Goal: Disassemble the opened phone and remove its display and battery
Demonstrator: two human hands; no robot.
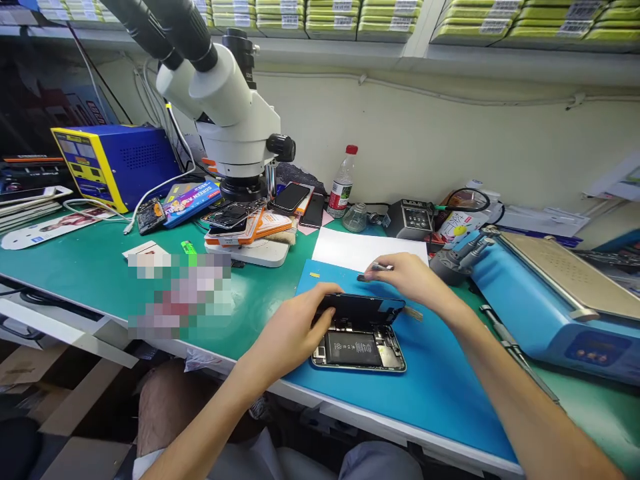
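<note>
An opened smartphone (325,365) lies on the blue mat (430,387), its black battery (353,348) and inner parts exposed. Its screen (363,308) stands tilted up along the far edge of the body. My left hand (305,320) grips the left end of that screen between thumb and fingers. Beyond the phone, my right hand (407,273) is closed in a pinch over the mat. Between its fingers shows a small grey tool (383,267), with something dark at its left end; its exact kind is unclear. A brush-like tan piece (413,313) lies right of the screen.
A microscope (225,113) rises at the back left beside stacked phones and boxes. White paper (370,245) lies behind the mat. A blue heating machine (560,313) and a tool holder (453,263) stand right. A bottle (343,183) stands against the wall.
</note>
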